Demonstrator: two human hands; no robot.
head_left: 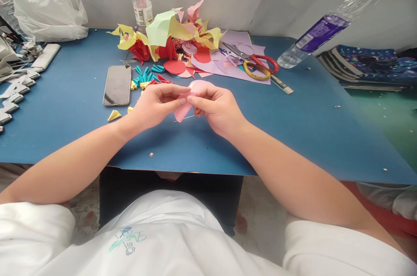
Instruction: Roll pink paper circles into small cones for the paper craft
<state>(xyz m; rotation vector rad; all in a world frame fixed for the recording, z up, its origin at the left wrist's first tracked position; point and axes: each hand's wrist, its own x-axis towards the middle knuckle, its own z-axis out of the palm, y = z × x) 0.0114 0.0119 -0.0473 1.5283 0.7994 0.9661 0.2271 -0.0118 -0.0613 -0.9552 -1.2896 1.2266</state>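
Between my two hands is a piece of pink paper (182, 111), partly curled and partly hidden by my fingers. My left hand (159, 101) pinches its left side between thumb and fingertips. On the other side, my right hand (216, 104) grips it with thumb and bent fingers. A thin needle-like stick (185, 118) shows just below the paper, by my right fingers. Beyond my left hand lie several small rolled blue paper cones (141, 77), along with red and yellow ones. One yellow cone (114, 115) lies apart, left of my left wrist.
A phone (117, 85) lies left of the cones. Behind are crumpled paper scraps (163, 28), a red paper circle (175, 67), purple sheets (228, 67), scissors (260, 65) and a clear bottle (141, 2). A purple-labelled bottle (321, 32) leans at right; a plastic bag (48, 11) stands back left.
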